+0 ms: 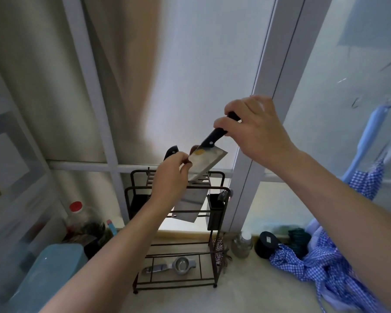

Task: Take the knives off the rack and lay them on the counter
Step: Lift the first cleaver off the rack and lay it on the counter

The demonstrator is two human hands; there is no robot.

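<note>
A dark wire rack (219, 249) stands on the pale counter (257, 290) against the window. My right hand (255, 132) is closed on the black handle of a cleaver (209, 162), whose wide blade hangs tilted just above the rack's top slots. My left hand (171, 177) pinches that blade's left edge. A second cleaver (190, 205) still sits in the rack below my left hand, its black handle (171, 152) poking up behind my fingers.
A metal strainer (181, 265) lies on the rack's bottom shelf. A blue tub (45, 274) and a red-capped jar (77, 213) stand left. A small glass jar (243, 243), a black tin (268, 243) and blue checked cloth (330, 267) lie right.
</note>
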